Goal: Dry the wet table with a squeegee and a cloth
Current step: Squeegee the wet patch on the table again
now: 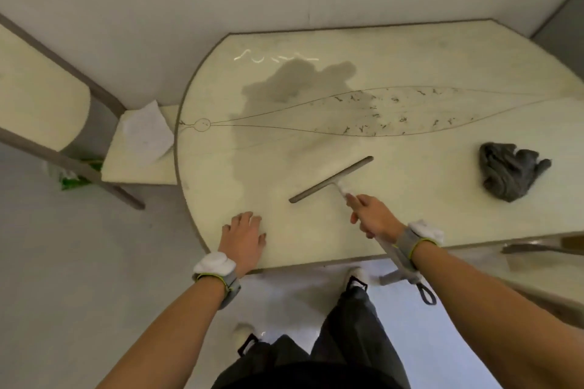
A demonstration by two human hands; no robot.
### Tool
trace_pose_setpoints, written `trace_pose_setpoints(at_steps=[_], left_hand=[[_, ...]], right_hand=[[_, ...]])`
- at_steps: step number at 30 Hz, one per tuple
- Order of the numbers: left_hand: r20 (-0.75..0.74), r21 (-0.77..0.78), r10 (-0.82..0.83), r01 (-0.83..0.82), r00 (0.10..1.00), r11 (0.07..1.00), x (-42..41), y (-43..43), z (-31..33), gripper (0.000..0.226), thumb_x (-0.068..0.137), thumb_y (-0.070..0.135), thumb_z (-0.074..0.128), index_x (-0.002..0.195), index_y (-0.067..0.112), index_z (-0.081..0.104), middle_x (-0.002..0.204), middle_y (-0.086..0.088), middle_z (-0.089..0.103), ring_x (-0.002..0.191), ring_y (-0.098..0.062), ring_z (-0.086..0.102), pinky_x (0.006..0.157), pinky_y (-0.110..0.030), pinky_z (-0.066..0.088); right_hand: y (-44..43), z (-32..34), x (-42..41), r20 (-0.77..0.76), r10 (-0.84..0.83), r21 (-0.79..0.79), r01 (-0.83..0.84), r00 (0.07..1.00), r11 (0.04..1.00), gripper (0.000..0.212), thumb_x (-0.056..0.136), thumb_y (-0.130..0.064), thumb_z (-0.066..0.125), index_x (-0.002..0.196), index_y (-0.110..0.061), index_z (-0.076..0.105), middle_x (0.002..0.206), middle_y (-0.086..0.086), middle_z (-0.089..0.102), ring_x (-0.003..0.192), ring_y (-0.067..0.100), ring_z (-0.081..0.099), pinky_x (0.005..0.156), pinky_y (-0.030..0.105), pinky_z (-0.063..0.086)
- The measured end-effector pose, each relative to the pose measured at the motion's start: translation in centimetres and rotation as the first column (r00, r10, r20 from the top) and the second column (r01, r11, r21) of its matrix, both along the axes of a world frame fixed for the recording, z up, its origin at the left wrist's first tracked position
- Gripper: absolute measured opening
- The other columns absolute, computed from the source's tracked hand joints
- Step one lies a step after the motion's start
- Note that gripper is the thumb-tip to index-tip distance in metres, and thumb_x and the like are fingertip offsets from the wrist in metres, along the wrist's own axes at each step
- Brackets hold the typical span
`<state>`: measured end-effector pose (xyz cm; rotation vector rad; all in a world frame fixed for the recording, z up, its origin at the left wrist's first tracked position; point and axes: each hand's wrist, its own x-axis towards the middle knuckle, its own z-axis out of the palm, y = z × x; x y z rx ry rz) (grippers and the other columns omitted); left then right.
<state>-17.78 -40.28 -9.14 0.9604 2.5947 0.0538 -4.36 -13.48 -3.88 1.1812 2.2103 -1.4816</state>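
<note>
Right hand (374, 218) grips squeegee (331, 179) handle, blade on worktop (410, 57) short of puddle (294, 85); left hand (243, 235) flat, fingers relaxed; cloth (508, 169) lies right (unused); advise even pressure, blade drawing water toward an edge.

Pale cream rounded table (426, 54): right end was cut off. Grey-bladed squeegee with pale handle (331, 179), near the table's front edge: handle was blurred, its middle hidden inside the right hand (376, 219). Cream chair with grey frame (47, 88): back was cut off at left. Green object (71, 178) beneath its seat: partly hidden, unidentifiable. White paper sheet (147, 133) on the seat: markings were too faint to read.
</note>
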Motion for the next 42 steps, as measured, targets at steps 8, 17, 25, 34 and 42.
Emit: trace_pose_setpoints(at_steps=[8,17,25,34,42], left_hand=[[-0.026,-0.097,-0.005,0.002,1.000,0.995,-1.5,-2.2,-1.7,0.059,0.101,0.039,0.034,0.153,0.015,0.019,0.159,-0.009,0.016,0.144,-0.029,0.020,0.107,-0.049,0.031],[0.040,-0.033,0.058,-0.057,0.998,0.998,-5.4,-4.3,-0.3,0.053,0.103,0.036,0.028,0.153,0.019,0.022,0.160,-0.004,0.017,0.144,-0.024,0.020,0.113,-0.044,0.026],[0.063,0.089,0.165,-0.171,0.984,0.981,-11.8,-5.4,-0.1,0.052,0.105,0.033,0.027,0.153,0.015,0.022,0.161,-0.005,0.014,0.147,-0.025,0.015,0.119,-0.039,0.015],[-0.033,0.065,0.077,-0.075,0.996,0.995,-16.7,-3.7,-2.3,0.060,0.102,0.036,0.035,0.155,0.014,0.016,0.162,-0.012,0.006,0.147,-0.031,0.015,0.118,-0.045,0.017],[0.025,0.061,-0.177,0.175,0.984,0.983,-22.0,-7.6,-1.1,0.055,0.102,0.027,0.033,0.154,0.014,0.018,0.162,-0.007,0.013,0.147,-0.026,0.017,0.117,-0.041,0.018]], right_hand=[[-11.2,-1.4,10.5,0.066,-0.133,-0.067,0.137,0.989,0.988,0.047,0.097,-0.062,0.039,0.108,-0.021,0.058,0.082,0.004,0.066,0.051,0.013,0.049,0.045,0.027,0.042],[-9.7,-1.0,-2.5,0.045,-0.104,-0.090,0.107,0.994,0.990,0.052,0.102,-0.053,0.038,0.108,-0.005,0.059,0.079,0.006,0.063,0.051,0.018,0.050,0.041,0.026,0.042],[-6.6,0.0,-10.5,-0.016,-0.135,-0.074,0.133,0.991,0.988,0.056,0.099,-0.059,0.039,0.098,-0.007,0.060,0.076,0.006,0.062,0.051,0.018,0.049,0.043,0.026,0.041],[-15.5,-0.1,-0.5,0.035,-0.132,-0.122,0.135,0.991,0.983,0.051,0.100,-0.056,0.040,0.103,-0.010,0.060,0.073,0.000,0.061,0.049,0.015,0.047,0.044,0.027,0.041],[-21.9,-1.4,-8.6,0.075,-0.361,-0.116,0.368,0.930,0.923,0.048,0.101,-0.052,0.041,0.105,-0.008,0.061,0.075,0.005,0.060,0.049,0.013,0.048,0.040,0.021,0.038]])
